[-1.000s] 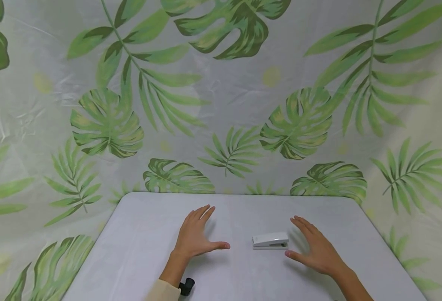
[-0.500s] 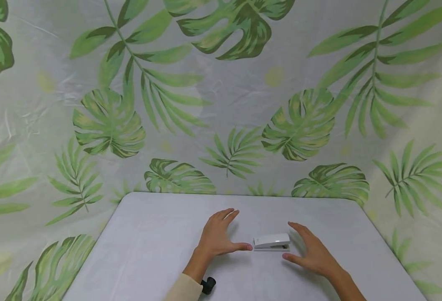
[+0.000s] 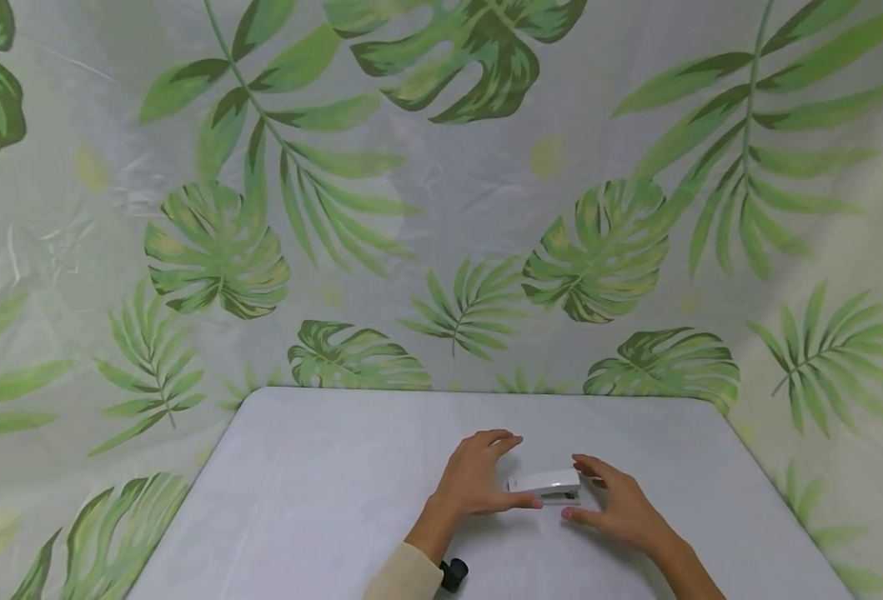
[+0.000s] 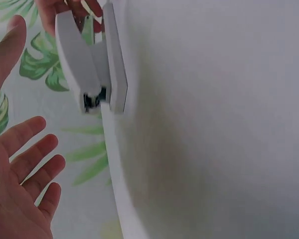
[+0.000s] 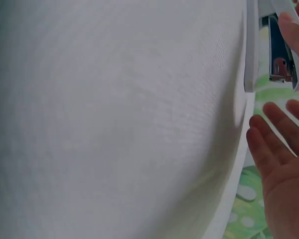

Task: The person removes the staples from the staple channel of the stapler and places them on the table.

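Note:
A white stapler (image 3: 549, 481) stands on the white table, its length running left to right between my two hands. My left hand (image 3: 473, 479) is at its left end, fingers bent loosely behind it and thumb overlapping its front in the head view. In the left wrist view a gap shows between the fingers of that hand (image 4: 27, 179) and the stapler (image 4: 82, 59). Off the right end is my right hand (image 3: 623, 504), fingers and thumb spread apart. The right wrist view has its palm (image 5: 289, 194) facing the stapler's front end (image 5: 250, 59), fingers relaxed.
The white table (image 3: 321, 483) has rounded far corners. Right behind it hangs a pale curtain (image 3: 441, 208) printed with green leaves. A black wrist device (image 3: 454, 575) shows at the left forearm, by a cream sleeve (image 3: 405, 573).
My left hand has moved right, from well left of the stapler to its left end. The right hand has shifted slightly left and nearer, its fingers bending more. The stapler stays put.

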Demonstrator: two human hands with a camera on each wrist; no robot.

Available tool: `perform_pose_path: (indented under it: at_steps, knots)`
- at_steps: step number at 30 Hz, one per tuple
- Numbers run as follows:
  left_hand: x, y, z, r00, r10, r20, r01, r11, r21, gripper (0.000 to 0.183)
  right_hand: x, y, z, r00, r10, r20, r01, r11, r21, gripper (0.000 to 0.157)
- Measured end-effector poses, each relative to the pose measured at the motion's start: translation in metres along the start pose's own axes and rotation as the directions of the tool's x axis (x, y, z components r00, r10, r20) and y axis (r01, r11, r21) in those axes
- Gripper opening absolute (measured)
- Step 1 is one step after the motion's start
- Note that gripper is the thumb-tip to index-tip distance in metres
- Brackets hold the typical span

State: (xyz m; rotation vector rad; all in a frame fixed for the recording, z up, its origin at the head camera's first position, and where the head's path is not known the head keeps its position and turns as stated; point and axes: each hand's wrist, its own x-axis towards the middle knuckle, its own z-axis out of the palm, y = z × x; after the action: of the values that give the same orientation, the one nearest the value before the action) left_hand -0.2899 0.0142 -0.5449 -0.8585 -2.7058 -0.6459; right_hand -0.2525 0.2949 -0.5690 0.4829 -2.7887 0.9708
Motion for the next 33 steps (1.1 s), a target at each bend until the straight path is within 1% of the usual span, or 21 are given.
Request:
perform_pose_path:
  at_steps: [3, 7, 13, 16, 17, 21, 23, 26, 28, 30, 33]
  knots:
    - [0.003, 0.008, 0.007, 1.000, 0.014, 0.010, -0.013, 1.000, -0.022, 0.090, 0.001, 0.002, -0.001, 1.000, -0.009, -0.004, 0.009, 1.000, 0.020, 0.084]
    - [0.007, 0.016, 0.017, 0.999, 0.035, 0.010, -0.034, 0.998, -0.055, 0.088, 0.001, 0.006, 0.000, 1.000, 0.006, -0.014, -0.006, 0.999, 0.053, 0.071]
    - [0.009, 0.025, 0.031, 0.996, 0.082, 0.022, -0.081, 0.996, -0.037, 0.093, 0.001, 0.015, 0.004, 0.999, 0.047, -0.018, -0.044, 0.992, 0.120, 0.052]
    - [0.010, 0.029, 0.037, 0.995, 0.089, 0.037, -0.088, 0.995, -0.041, 0.091, 0.000, 0.019, 0.006, 0.999, 0.044, -0.009, -0.042, 0.989, 0.140, 0.044]
    - [0.010, 0.030, 0.038, 0.995, 0.091, 0.042, -0.089, 0.995, -0.040, 0.090, -0.001, 0.021, 0.007, 0.999, 0.050, -0.006, -0.049, 0.986, 0.161, 0.042]
    - [0.013, 0.035, 0.043, 0.993, 0.105, 0.053, -0.104, 0.994, -0.012, 0.088, -0.003, 0.025, 0.011, 0.999, 0.048, -0.005, -0.046, 0.974, 0.220, 0.038]
    - [0.014, 0.037, 0.046, 0.992, 0.116, 0.052, -0.116, 0.993, -0.002, 0.087, -0.003, 0.025, 0.013, 0.999, 0.049, -0.014, -0.045, 0.973, 0.227, 0.038]
    - [0.014, 0.040, 0.047, 0.991, 0.121, 0.049, -0.120, 0.993, -0.012, 0.081, -0.003, 0.024, 0.016, 0.998, 0.056, -0.030, -0.048, 0.976, 0.214, 0.036]
    - [0.015, 0.042, 0.048, 0.992, 0.119, 0.041, -0.118, 0.993, -0.010, 0.074, -0.003, 0.023, 0.018, 0.997, 0.051, -0.053, -0.040, 0.980, 0.197, 0.035]
    - [0.017, 0.044, 0.048, 0.993, 0.116, 0.028, -0.116, 0.993, -0.005, 0.065, -0.003, 0.022, 0.018, 0.996, 0.053, -0.074, -0.037, 0.980, 0.196, 0.033]
    - [0.020, 0.045, 0.051, 0.993, 0.118, -0.003, -0.118, 0.993, 0.014, 0.052, -0.003, 0.021, 0.019, 0.994, 0.033, -0.108, -0.010, 0.979, 0.206, 0.032]
